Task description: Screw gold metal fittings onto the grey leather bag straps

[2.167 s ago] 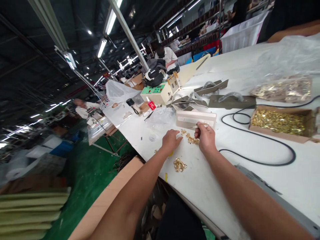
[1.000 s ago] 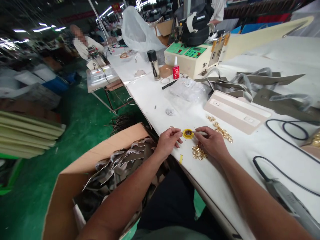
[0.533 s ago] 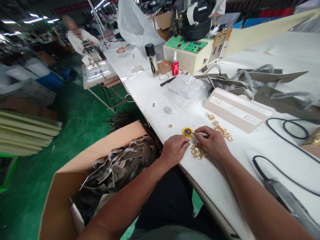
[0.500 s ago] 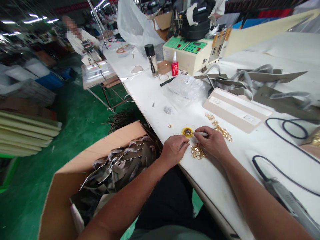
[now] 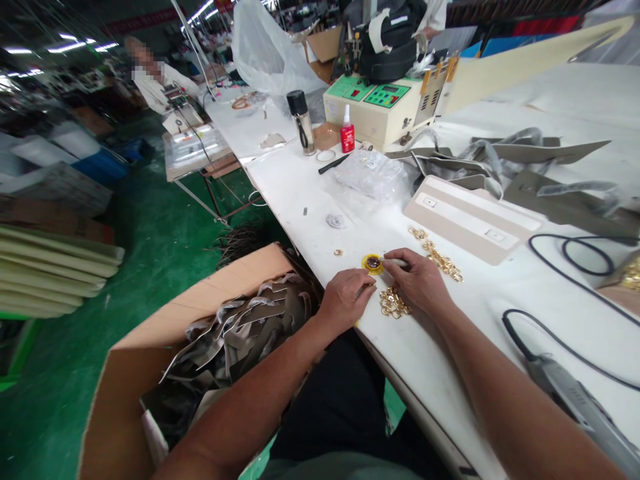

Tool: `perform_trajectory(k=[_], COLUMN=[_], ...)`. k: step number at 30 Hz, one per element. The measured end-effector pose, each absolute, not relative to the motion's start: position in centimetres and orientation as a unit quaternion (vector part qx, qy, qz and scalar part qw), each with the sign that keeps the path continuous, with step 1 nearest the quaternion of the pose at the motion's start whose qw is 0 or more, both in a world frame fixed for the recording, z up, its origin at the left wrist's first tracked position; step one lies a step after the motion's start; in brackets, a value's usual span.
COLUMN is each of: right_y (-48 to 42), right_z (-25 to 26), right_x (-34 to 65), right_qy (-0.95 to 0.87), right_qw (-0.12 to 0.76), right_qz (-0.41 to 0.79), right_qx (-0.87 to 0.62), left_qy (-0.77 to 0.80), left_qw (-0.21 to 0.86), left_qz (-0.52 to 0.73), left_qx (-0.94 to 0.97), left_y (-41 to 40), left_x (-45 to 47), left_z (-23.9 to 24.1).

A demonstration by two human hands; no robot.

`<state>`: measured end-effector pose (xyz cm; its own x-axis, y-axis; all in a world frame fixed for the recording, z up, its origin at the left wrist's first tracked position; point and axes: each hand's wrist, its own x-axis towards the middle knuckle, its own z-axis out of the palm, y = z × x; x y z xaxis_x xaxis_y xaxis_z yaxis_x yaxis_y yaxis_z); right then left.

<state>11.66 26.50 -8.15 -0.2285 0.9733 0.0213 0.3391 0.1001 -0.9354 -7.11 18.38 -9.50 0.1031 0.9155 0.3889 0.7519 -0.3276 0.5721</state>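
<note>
My left hand (image 5: 346, 298) is at the table's near edge, thumb and forefinger pinched on a small gold-coloured metal piece (image 5: 373, 285), mostly hidden by the fingers. In my right hand (image 5: 417, 277) is a slim, pale-handled tool (image 5: 395, 261), held like a pen, its tip at a small round yellow dish (image 5: 372, 269) with dark contents. Between the hands, close to the right wrist, lies a heap of gold metal rings or clasps (image 5: 395, 303). Another gold cluster (image 5: 442, 262) is beyond the right hand. One gold piece (image 5: 339, 252) sits apart, left of the dish.
A large cardboard box (image 5: 185, 300) of grey-brown strips stands left below the table (image 5: 320, 233). Farther back are a beige panel (image 5: 473, 220), a red bottle (image 5: 347, 133), a flask (image 5: 302, 127) and a machine (image 5: 373, 110). At right lies a corded grey tool (image 5: 565, 387).
The tool in my right hand has shifted slightly, its tip still at the yellow dish. My left hand keeps its pinch. The whole view has moved a little.
</note>
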Motion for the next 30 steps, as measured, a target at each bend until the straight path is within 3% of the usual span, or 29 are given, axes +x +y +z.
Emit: perform_trajectory(k=[20,27,30], right_y=[26.8,26.9,26.9], right_z=[-8.0,-7.4,-7.3], right_x=[12.1,12.3,12.6], right_qy=[-0.667,-0.562,-0.507], right_qw=[0.331,0.395,0.431], right_qz=[0.490,0.547,0.586], right_qx=[-0.454,-0.478,-0.463], left_qy=[0.565,0.583,0.634], left_qw=[0.114,0.160,0.236], left_qz=[0.345,0.404,0.458], left_qx=[0.740,0.687,0.577], left_y=[18.6,18.5,18.5], left_x=[-7.2,-7.1,-6.7], left_z=[-9.5,-8.4,-7.7])
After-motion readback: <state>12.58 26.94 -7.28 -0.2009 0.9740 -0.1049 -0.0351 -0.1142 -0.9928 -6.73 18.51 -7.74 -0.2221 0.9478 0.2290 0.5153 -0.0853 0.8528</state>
